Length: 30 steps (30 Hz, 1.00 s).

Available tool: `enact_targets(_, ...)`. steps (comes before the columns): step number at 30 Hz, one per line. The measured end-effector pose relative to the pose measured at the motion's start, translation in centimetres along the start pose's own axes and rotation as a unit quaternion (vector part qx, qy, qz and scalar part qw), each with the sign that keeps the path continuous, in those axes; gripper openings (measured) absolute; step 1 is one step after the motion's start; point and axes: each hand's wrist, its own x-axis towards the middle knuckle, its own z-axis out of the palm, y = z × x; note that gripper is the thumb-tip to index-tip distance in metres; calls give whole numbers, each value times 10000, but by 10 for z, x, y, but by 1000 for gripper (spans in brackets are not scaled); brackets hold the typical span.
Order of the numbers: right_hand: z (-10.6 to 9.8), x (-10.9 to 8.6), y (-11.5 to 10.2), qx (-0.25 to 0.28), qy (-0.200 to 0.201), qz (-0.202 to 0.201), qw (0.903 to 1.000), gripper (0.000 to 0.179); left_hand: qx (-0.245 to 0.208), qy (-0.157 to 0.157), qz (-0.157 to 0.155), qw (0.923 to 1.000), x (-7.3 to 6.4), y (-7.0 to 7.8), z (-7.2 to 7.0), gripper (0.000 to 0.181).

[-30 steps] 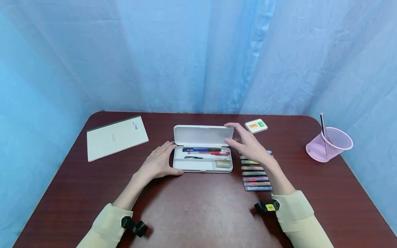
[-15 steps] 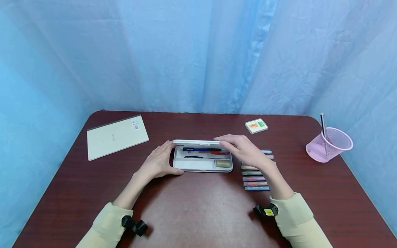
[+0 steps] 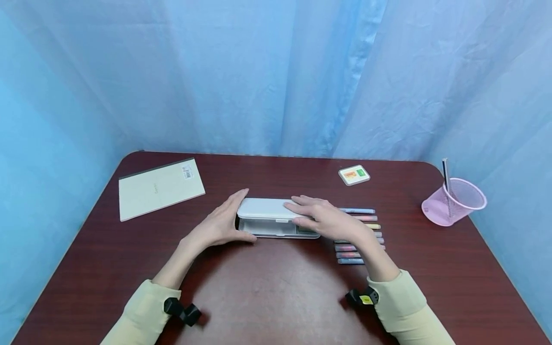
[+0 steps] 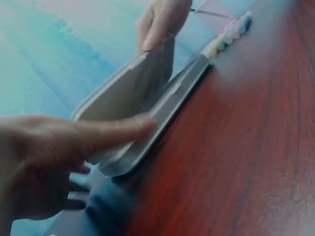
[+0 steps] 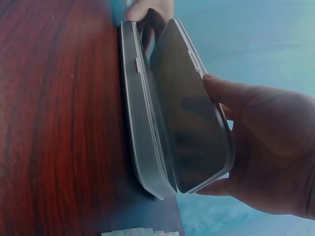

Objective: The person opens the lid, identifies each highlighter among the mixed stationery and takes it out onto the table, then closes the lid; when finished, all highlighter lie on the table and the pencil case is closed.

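Observation:
A white pencil case (image 3: 263, 207) lies on the table with its lid partly lowered over the tray. My left hand (image 3: 221, 224) holds the case's left end, thumb along the front edge and fingers toward the back corner. On the right part of the lid rest the fairly straight fingers of my right hand (image 3: 325, 218). In the right wrist view, the right thumb touches the front edge of the lid (image 5: 189, 113), with the other fingers behind it. A gap still shows between lid and tray (image 5: 142, 118). Most of the contents are hidden; part of a greenish block (image 3: 306, 230) shows inside.
Several coloured pens (image 3: 350, 255) lie in a row right of the case, partly behind the right forearm. A notebook (image 3: 161, 189) lies at left, a small card-like case (image 3: 354, 175) at the back. A pink mesh pen cup (image 3: 453, 203) leans at the right edge.
The lid has swung from upright forward and down over the tray, with my right hand moving left and down along with it. My left hand has stayed at the case's left end.

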Motion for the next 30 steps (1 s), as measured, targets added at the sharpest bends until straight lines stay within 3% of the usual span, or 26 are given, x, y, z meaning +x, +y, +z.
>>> enact_targets(2, 1, 0, -2, -143, -37, 22, 9999, 55, -13, -19, 270, 9996, 1, 2, -2, 116)
enact_targets(5, 3, 0, -4, -431, -49, 94, 9990, 56, 354, -42, 665, 9971, 5, 9, -3, 106)
enact_targets(11, 8, -2, -9, -909, -80, 309, 9954, 60, 1639, -212, 1247, 9783, 13, 21, 9, 105)
enact_targets(15, 15, -1, -12, -1365, -20, 351, 9900, 64, 2187, -84, 1368, 9661, 15, 24, 19, 103)
enact_targets(23, 26, 2, -12, -1837, 337, 144, 9823, 75, 2755, 55, 1533, 9490, 20, 24, 26, 99)
enact_targets(30, 41, 6, -10, -2396, 246, 62, 9705, 83, 2959, 154, 1627, 9411, 17, 20, 30, 91)
